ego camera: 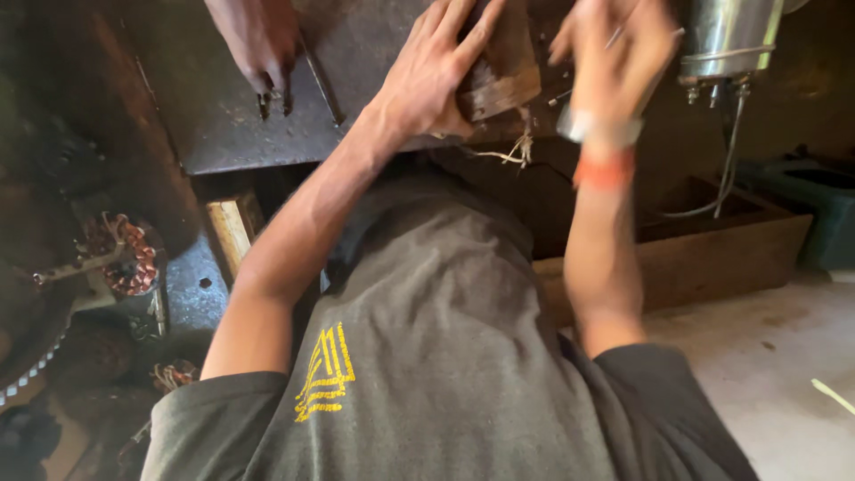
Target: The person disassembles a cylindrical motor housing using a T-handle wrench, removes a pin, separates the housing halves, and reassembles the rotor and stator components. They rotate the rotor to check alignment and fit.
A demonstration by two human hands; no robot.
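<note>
Left hand [436, 76]: fingers spread flat on wooden block [503, 67] atop dark worktop [223, 116]. Right hand [614, 49]: blurred, grip cannot be told, near metal cylinder [726, 40]. Another person's hand [258, 40] beyond.

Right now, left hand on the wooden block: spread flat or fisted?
Spread flat. The left hand lies with fingers extended over the wooden block, palm against its side, not curled around it.

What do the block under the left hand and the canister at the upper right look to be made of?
Block: likely wood, rough and brown, with a pale banded end face. Canister: looks like metal, shiny silver, reflecting light, with small terminals underneath. Left hand rests on the block.
</note>
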